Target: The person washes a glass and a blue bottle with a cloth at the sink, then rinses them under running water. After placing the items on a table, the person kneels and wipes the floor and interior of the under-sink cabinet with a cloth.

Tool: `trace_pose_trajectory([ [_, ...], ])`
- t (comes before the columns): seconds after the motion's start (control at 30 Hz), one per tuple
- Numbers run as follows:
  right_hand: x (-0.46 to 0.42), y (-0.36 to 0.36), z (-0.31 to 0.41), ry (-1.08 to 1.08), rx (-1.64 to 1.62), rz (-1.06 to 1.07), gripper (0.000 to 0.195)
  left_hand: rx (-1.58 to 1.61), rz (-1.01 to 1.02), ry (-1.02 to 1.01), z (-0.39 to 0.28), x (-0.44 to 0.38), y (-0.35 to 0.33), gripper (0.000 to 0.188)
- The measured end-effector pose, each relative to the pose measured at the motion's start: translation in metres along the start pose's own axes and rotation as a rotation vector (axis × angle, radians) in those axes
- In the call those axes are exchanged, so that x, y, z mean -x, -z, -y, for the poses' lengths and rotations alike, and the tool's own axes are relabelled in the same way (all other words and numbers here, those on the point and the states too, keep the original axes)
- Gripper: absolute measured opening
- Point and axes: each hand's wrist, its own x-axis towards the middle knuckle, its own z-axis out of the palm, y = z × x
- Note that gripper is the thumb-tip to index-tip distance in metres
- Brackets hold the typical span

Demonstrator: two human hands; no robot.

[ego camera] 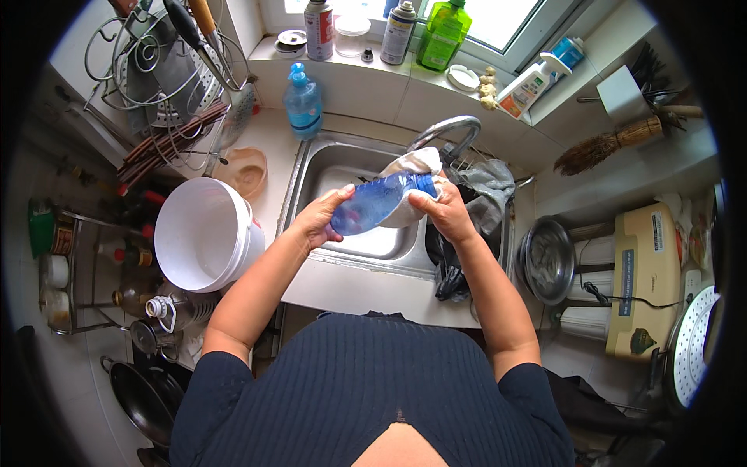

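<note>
A blue translucent plastic bottle lies tilted across both hands above the steel sink. My left hand grips its lower end. My right hand is at the ribbed neck end, with a pale cloth held around that part; the cloth also hangs beneath the bottle. Whether the bottle has a cap on cannot be told. Behind my right hand the curved chrome faucet rises at the sink's back edge.
A white bucket stands left of the sink, near a blue pump bottle. Black and grey plastic bags cover the sink's right part. Spray cans and a green bottle line the windowsill. Steel bowls sit at right.
</note>
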Motion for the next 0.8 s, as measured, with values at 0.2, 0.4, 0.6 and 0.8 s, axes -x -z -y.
trace_pose_trajectory([
  [0.2,0.007,0.002,-0.029,-0.224,-0.409,-0.153,0.036,-0.766,-0.395,-1.112,0.003,0.016,-0.021,0.071],
  [0.4,0.007,0.0,-0.03,-0.211,-0.396,-0.195,0.036,-0.939,-0.283,-1.258,0.006,0.014,-0.009,0.089],
  [0.6,-0.004,-0.005,-0.007,-0.029,-0.085,-0.122,0.037,0.116,0.067,-0.35,-0.005,0.021,-0.012,0.086],
  [0.8,0.011,0.006,0.021,0.004,0.218,0.132,0.031,0.384,0.114,-0.003,-0.02,0.023,0.001,0.053],
])
